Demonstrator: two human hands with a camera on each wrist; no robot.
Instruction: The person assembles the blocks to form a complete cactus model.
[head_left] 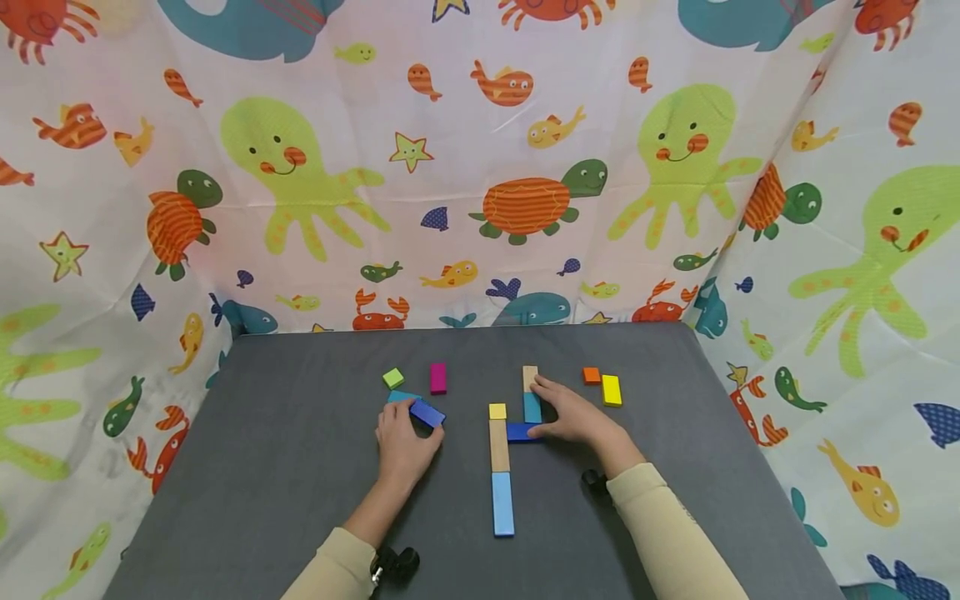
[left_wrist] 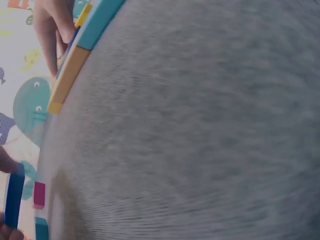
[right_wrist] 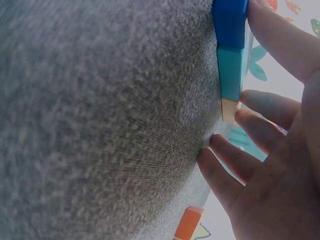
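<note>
My left hand (head_left: 402, 446) pinches a dark blue block (head_left: 427, 413) between thumb and fingers, lifted off the cloth in the left wrist view. Partly hidden behind it lies a teal block (head_left: 403, 397). My right hand (head_left: 576, 415) rests at the laid blocks with its fingers spread. Its thumb touches a blue block (head_left: 520, 432); fingertips touch a small wooden block (right_wrist: 229, 110) beyond a teal block (right_wrist: 230, 73). Left of these, a column joins a small yellow block (head_left: 497, 411), a long wooden block (head_left: 499, 446) and a light blue block (head_left: 503, 504).
A green block (head_left: 393, 378) and a magenta block (head_left: 438, 378) lie beyond my left hand. An orange block (head_left: 592, 376) and a yellow block (head_left: 611, 391) lie right of my right hand. A sea-animal curtain (head_left: 450, 192) hangs behind the grey table (head_left: 300, 467).
</note>
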